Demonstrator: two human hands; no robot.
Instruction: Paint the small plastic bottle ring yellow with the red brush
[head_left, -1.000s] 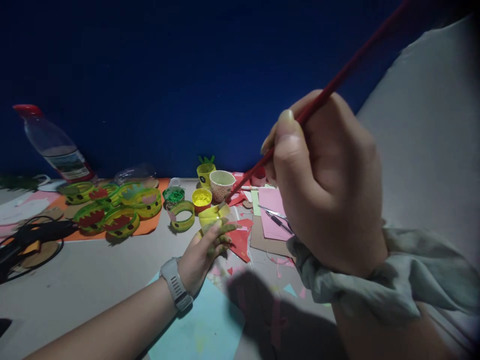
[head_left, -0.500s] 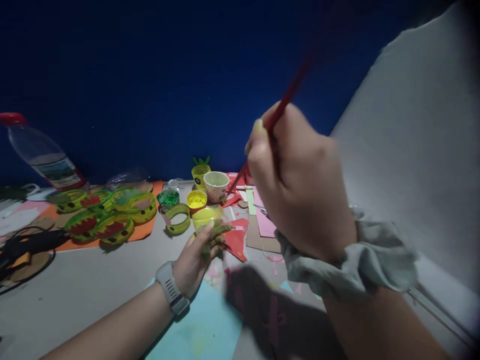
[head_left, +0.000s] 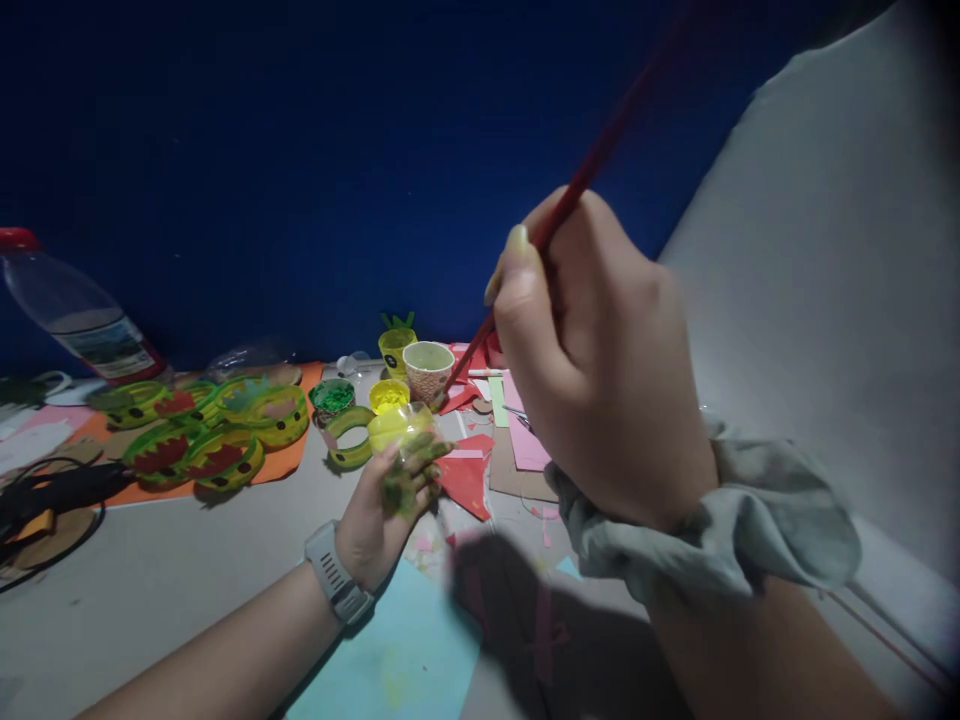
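My right hand point(head_left: 600, 360) is closed around a red paintbrush point(head_left: 577, 185), pinched between thumb and fingers. Its tip slants down to the patterned paper cup point(head_left: 429, 372). My left hand point(head_left: 397, 490), palm up and smeared with green paint, has its fingers apart. Just beyond those fingertips is a clear plastic piece painted yellow point(head_left: 390, 427); whether they still touch it is hard to tell. A green painted ring point(head_left: 350, 455) lies to its left. Behind are a tub of yellow paint point(head_left: 388, 398) and a tub of green paint point(head_left: 333, 398).
Several yellow-green painted rings point(head_left: 225, 462) rest on orange paper point(head_left: 289, 462) at left. A red-capped bottle point(head_left: 90, 325) stands behind them. A light blue sheet point(head_left: 390, 640) lies in front, red paper scraps point(head_left: 465, 488) in the middle, and a blue wall point(head_left: 300, 180) behind.
My left hand has turned its palm up and its fingers have come away from around the yellow plastic piece, which has shifted slightly left. The right hand keeps the brush at the cup.
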